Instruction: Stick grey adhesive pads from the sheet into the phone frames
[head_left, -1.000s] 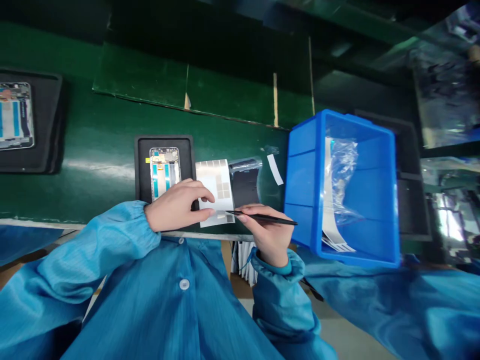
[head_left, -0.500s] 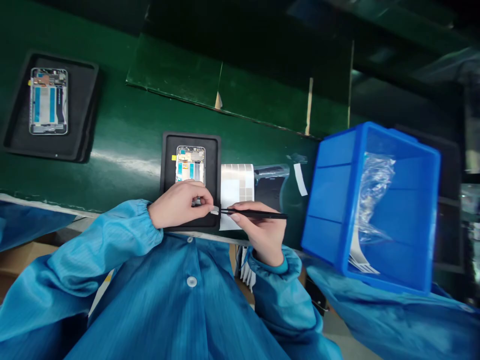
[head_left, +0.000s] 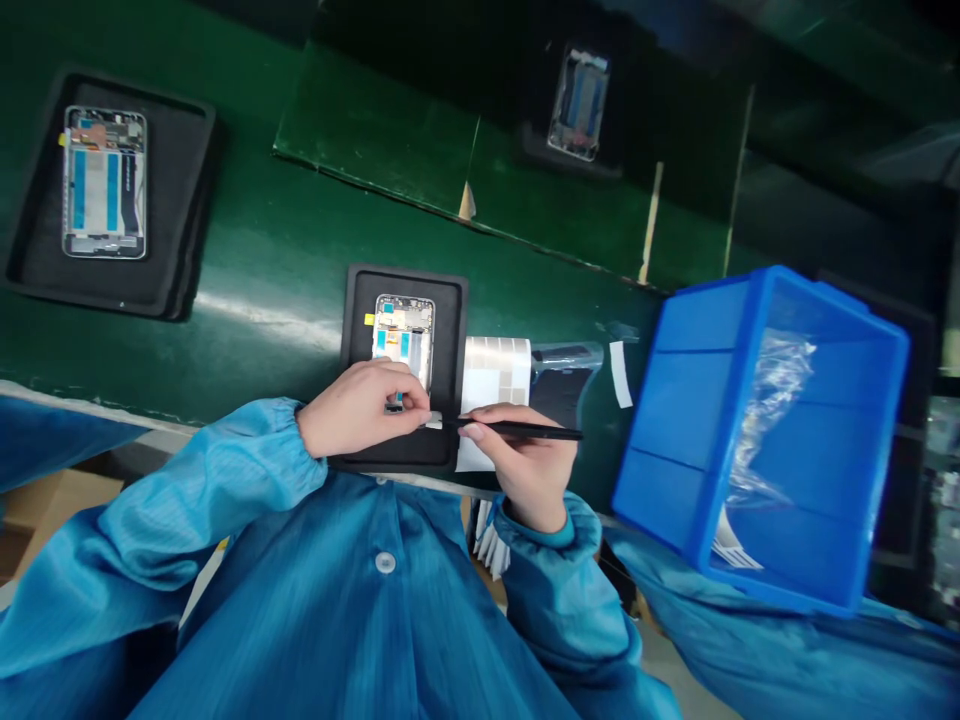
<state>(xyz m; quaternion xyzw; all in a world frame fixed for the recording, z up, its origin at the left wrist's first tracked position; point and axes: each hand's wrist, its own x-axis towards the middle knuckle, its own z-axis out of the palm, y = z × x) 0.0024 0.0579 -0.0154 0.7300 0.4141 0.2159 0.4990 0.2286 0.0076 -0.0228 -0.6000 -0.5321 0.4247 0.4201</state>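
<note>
An opened phone point(head_left: 405, 335) with bared inner parts and a yellow tab lies in a black tray point(head_left: 450, 310) before me. My left hand point(head_left: 367, 405) is over the phone's lower part and hides much of it. Thumb and forefinger pinch a small whitish piece point(head_left: 434, 421). My right hand point(head_left: 525, 450) grips black tweezers point(head_left: 536, 431) sideways, their tips pointing left at that piece. Whether the tips are closed on it is too small to tell. Just right of the tray lies a white sheet with grey squares point(head_left: 495, 375), partly under my right hand.
At right stands a blue bin point(head_left: 675, 410) holding crumpled clear film point(head_left: 776, 390). A white strip point(head_left: 620, 374) and a dark film-covered sheet point(head_left: 559, 385) lie beside it. Another opened phone point(head_left: 105, 185) is in a tray at left; a third point(head_left: 580, 105) sits on the raised back surface.
The view has swung, so table things appear farther right and the back phone shows. Relative to the tray, both hands have shifted left; the tweezer tips are now over the tray.
</note>
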